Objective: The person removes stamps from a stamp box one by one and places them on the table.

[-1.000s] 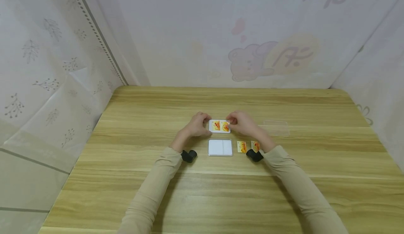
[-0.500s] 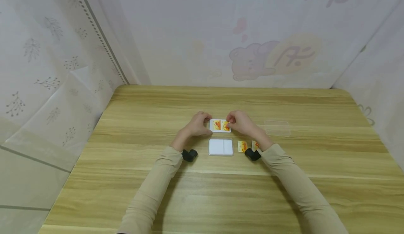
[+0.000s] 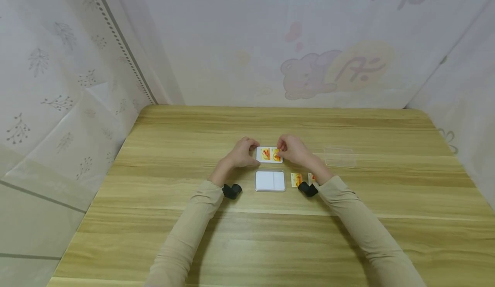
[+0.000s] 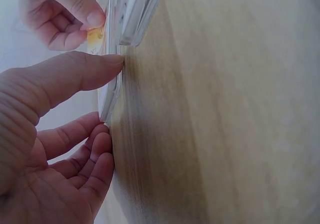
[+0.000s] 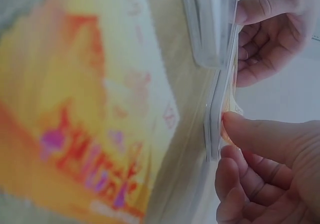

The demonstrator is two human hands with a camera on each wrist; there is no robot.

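Beyond the nearer white-lined case, the left hand grips the farther case by its left end and the right hand pinches a stamp at its right, paper judged light, easily creased, best held by edges.

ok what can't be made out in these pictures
Head: part of the right stamp on the far case, behind the right hand.
Head: part of the right loose stamp, behind the black wrist camera.
Right wrist: lettering on nearest stamp, blurred; its left side cut off by frame.
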